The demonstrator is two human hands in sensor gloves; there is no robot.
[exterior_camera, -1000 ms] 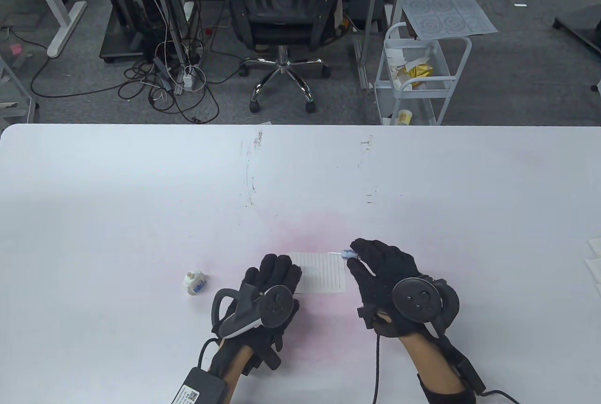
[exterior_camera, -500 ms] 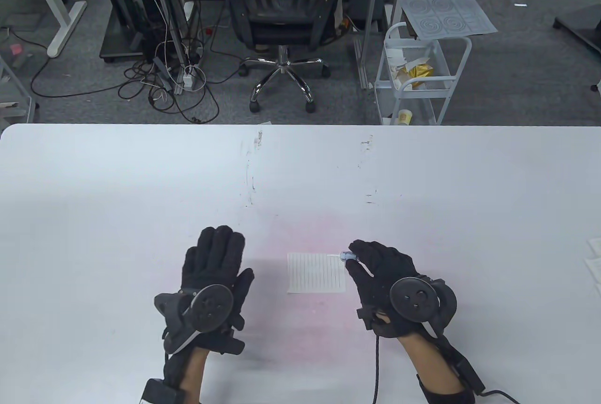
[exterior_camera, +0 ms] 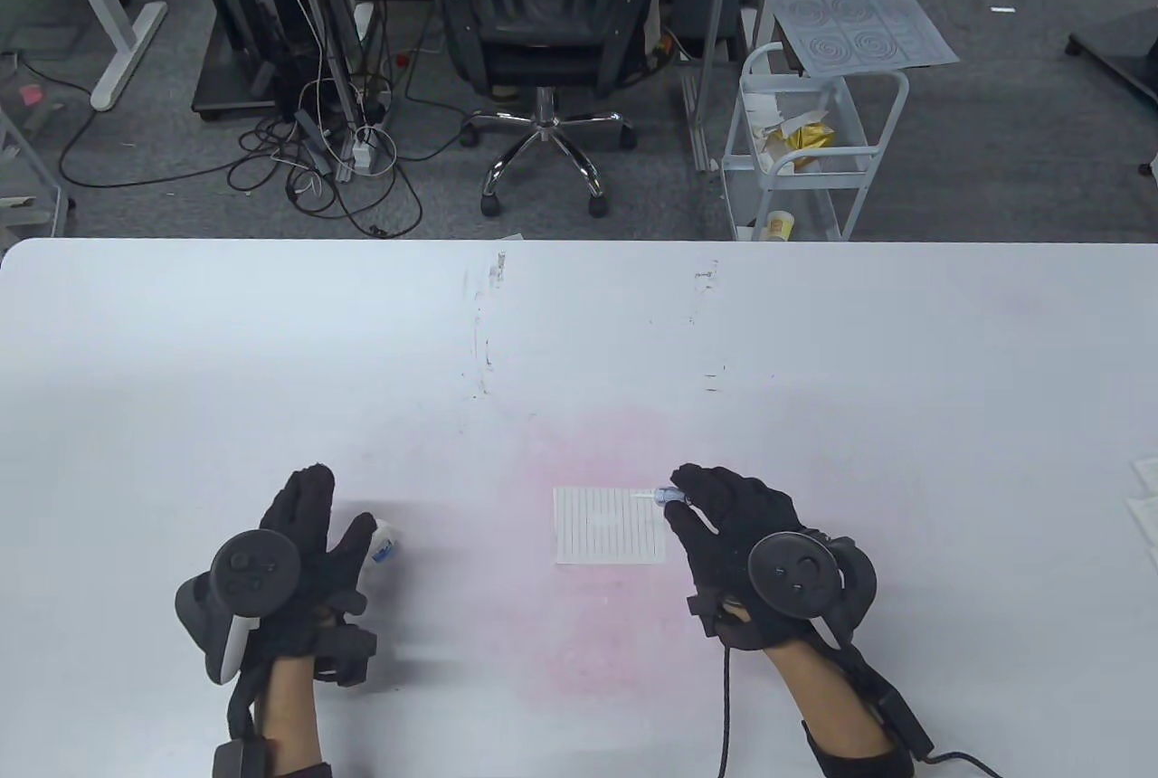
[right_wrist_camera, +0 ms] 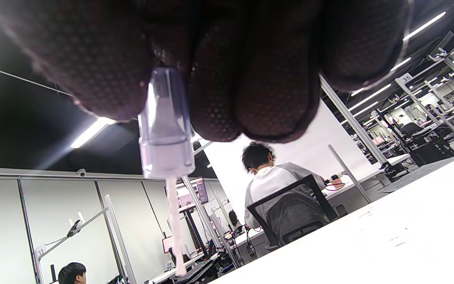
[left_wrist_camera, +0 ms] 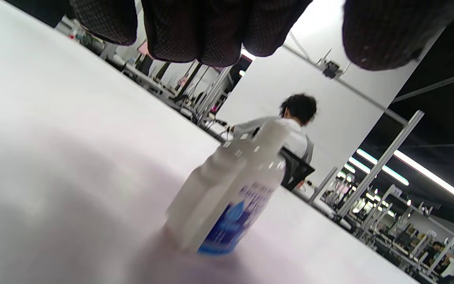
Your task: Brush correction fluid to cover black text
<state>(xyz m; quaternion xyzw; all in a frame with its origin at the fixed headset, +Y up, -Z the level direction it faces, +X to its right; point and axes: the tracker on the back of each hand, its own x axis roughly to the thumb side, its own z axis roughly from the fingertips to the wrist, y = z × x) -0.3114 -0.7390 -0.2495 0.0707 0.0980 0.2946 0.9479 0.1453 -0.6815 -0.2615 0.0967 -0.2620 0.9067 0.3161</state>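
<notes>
Table view: right hand (exterior_camera: 735, 534) pinches the brush cap (exterior_camera: 669, 496) over the lined paper (exterior_camera: 608, 526); left hand (exterior_camera: 303, 543), fingers spread, seemingly beside the correction fluid bottle (exterior_camera: 384, 544).

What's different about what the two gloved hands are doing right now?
The right hand pinches the brush cap in its fingertips, its white brush over the lined paper; the left hand holds nothing, its fingers spread beside the correction fluid bottle. The right hand is at the paper's right edge; the left hand is well off to the paper's left. Both wear black gloves with a tracker on the back.
</notes>
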